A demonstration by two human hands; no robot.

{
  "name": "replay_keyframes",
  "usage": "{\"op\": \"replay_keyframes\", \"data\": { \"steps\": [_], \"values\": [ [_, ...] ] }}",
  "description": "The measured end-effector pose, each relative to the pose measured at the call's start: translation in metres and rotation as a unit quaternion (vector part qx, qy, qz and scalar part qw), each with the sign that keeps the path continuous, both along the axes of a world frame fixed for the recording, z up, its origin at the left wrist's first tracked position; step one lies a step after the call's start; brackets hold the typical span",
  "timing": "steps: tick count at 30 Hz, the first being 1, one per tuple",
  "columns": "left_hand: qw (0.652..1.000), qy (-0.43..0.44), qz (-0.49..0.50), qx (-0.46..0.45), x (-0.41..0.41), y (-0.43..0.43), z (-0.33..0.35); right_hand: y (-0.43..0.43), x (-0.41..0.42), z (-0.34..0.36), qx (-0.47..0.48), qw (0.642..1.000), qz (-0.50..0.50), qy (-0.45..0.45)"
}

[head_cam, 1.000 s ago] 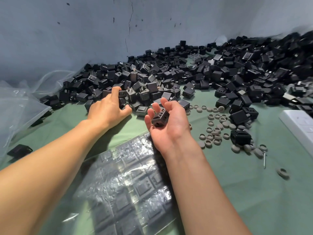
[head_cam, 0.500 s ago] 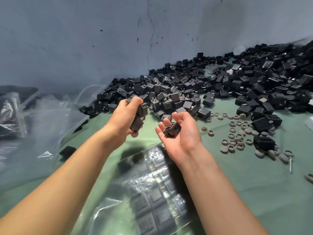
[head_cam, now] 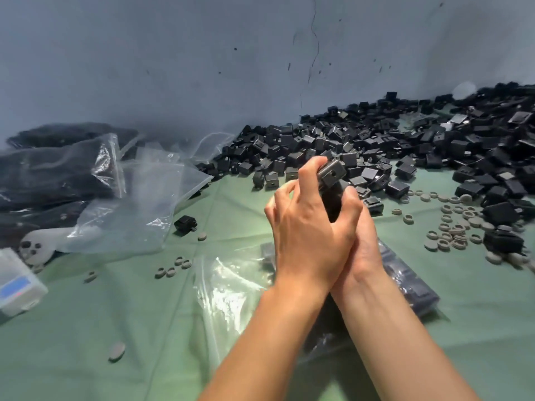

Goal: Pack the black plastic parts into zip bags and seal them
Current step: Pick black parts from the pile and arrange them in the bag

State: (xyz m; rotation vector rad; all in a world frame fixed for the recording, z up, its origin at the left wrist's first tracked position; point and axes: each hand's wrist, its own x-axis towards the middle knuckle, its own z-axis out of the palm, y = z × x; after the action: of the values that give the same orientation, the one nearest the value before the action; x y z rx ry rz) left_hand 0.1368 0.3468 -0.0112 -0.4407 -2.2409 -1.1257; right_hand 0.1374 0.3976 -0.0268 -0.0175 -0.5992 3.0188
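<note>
My left hand [head_cam: 307, 227] lies over my right hand [head_cam: 362, 241] at mid-frame, and both grip black plastic parts [head_cam: 331, 175] stacked between them. The top part sticks out above my left fingers, showing a small round hole. A big heap of loose black parts [head_cam: 405, 146] runs along the wall from the centre to the far right. Under my forearms lies a clear zip bag [head_cam: 231, 285] with rows of black parts inside. How many parts my hands hold is hidden.
Empty clear zip bags [head_cam: 139, 204] and filled dark bags [head_cam: 52, 175] lie at the left. Grey rings [head_cam: 454, 230] are scattered on the green cloth [head_cam: 144, 328] at the right, a few more near the centre. A white box [head_cam: 17, 282] sits at the left edge.
My left hand lifted parts out of the heap and came over onto my right hand, which held one part in its palm. The view has swung left, showing the bags.
</note>
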Motion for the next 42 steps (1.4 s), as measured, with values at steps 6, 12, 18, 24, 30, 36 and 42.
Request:
{"op": "replay_keyframes", "data": {
  "steps": [6,12,18,24,30,36,42],
  "values": [
    [0.997,0.003,0.027,0.074,0.015,-0.003,-0.003,-0.002,0.007,-0.005,-0.037,0.997,-0.027,-0.061],
    [0.986,-0.033,-0.009,0.166,0.017,-0.009,0.007,-0.009,0.013,-0.007,-0.086,0.992,0.011,-0.093],
    [0.949,0.000,-0.017,0.315,0.037,-0.044,0.029,-0.007,0.028,-0.003,-0.179,0.980,0.003,-0.088],
    [0.932,-0.121,0.209,0.269,0.055,-0.150,0.007,0.005,0.035,0.012,-0.208,0.973,-0.033,-0.096],
    [0.929,-0.265,0.258,0.030,0.072,-0.177,-0.017,0.014,0.017,0.024,-0.161,0.981,-0.054,-0.098],
    [0.924,-0.268,0.208,-0.177,0.072,-0.173,-0.035,0.020,0.022,0.015,-0.204,0.974,-0.071,-0.073],
    [0.913,-0.252,0.179,-0.267,0.062,-0.165,-0.043,0.021,0.037,0.004,-0.191,0.974,-0.088,-0.089]
  ]
}}
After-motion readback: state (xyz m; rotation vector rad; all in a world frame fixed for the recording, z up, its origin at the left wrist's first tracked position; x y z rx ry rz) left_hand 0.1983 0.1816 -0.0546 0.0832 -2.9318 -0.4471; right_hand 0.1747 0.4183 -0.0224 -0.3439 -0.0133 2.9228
